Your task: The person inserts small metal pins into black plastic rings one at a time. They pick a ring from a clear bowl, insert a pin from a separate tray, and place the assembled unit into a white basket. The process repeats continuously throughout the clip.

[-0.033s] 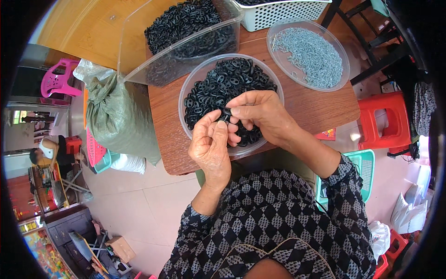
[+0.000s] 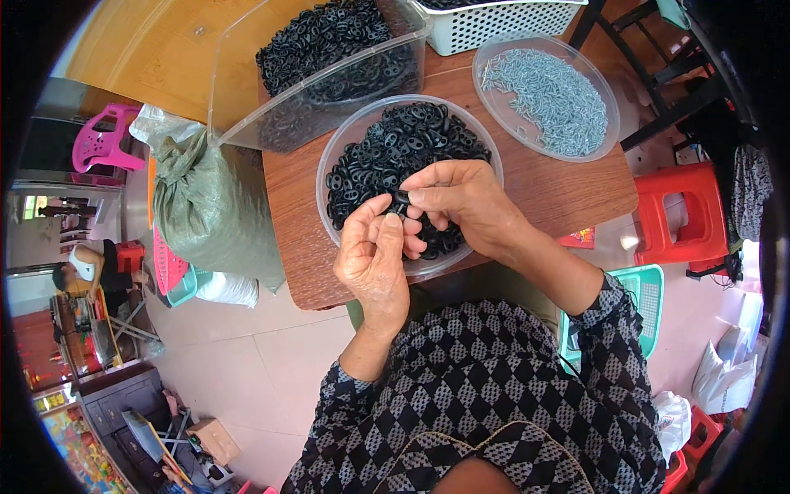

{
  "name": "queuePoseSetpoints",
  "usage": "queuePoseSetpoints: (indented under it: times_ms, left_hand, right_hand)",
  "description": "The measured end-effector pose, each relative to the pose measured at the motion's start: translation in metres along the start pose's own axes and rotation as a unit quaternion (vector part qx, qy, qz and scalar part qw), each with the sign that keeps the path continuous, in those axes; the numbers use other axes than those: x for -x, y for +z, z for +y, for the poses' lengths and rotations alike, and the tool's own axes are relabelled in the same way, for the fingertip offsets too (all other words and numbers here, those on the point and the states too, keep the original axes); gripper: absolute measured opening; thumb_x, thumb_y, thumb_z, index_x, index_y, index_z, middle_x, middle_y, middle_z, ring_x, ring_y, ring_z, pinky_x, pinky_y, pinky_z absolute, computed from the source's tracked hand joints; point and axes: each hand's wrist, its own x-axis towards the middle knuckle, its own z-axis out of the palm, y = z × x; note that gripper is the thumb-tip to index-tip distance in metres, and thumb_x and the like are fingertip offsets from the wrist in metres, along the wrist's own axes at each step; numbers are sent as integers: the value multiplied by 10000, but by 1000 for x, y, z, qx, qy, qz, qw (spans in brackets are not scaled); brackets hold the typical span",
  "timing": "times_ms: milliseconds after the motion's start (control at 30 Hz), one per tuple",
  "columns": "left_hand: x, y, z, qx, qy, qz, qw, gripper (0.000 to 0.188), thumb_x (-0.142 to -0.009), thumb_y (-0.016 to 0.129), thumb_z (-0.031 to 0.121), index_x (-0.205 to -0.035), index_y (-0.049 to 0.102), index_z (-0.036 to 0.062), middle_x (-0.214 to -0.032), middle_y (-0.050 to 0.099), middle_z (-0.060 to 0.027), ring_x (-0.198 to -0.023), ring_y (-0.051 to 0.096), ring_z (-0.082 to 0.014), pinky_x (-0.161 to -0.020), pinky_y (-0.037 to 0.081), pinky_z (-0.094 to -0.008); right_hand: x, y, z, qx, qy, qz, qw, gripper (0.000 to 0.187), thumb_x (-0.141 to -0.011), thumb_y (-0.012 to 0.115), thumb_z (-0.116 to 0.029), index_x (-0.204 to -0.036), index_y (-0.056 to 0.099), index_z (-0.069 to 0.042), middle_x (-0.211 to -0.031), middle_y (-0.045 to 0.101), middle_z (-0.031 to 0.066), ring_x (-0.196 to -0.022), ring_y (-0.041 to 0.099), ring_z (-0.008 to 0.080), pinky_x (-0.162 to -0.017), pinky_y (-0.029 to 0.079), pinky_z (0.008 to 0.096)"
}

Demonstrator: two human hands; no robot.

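Note:
Above the near part of a round clear tub (image 2: pixel 327 222), both my hands meet at their fingertips. My left hand (image 2: pixel 374 263) pinches a small black plastic piece (image 2: pixel 401 198) between thumb and forefinger, its other fingers curled. From the other side, my right hand (image 2: pixel 473 206) grips the same piece with thumb and forefinger. The fingers partly cover the piece, so its full shape is hidden. Heaped in the tub under my hands are many black oval plastic pieces (image 2: pixel 395 148) with holes through them.
Behind the tub, a clear rectangular bin (image 2: pixel 321 90) holds more black pieces. A round clear lid (image 2: pixel 613 123) bears small silvery metal pins (image 2: pixel 551 99). A white perforated basket (image 2: pixel 502 29) stands beyond. Left of the wooden table (image 2: pixel 296 247) leans a green sack (image 2: pixel 218 206); a red stool (image 2: pixel 683 214) is right.

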Motion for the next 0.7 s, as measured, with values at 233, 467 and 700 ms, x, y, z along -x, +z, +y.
queuePoseSetpoints:
  times_ms: [233, 467, 700]
  left_hand:
    - [3, -4, -1, 10, 1, -24, 1000, 230, -902, 518, 42, -1106, 503, -63, -768, 628, -102, -583, 565, -94, -524, 465, -194]
    - [-6, -9, 0, 30, 72, 38, 996, 211, -888, 535, 48, -1065, 522, -66, -779, 637, -143, -587, 582, -126, -536, 486, -225]
    - [-3, -10, 0, -22, 104, 31, 994, 211, -908, 524, 57, -1088, 521, -53, -818, 643, -110, -637, 585, -88, -596, 496, -208]
  right_hand:
    - [0, 2, 0, 10, 4, -2, 1000, 166, -775, 667, -74, -903, 636, 26, -722, 632, 59, -554, 514, 74, -490, 387, 190]
    - [5, 3, 1, 175, -119, -24, 977, 151, -768, 639, -35, -913, 653, 5, -737, 621, 21, -626, 516, 34, -542, 406, 177]
    - [8, 10, 2, 252, -153, 2, 956, 124, -760, 624, -26, -871, 635, 28, -739, 629, 37, -670, 561, 67, -609, 459, 226]
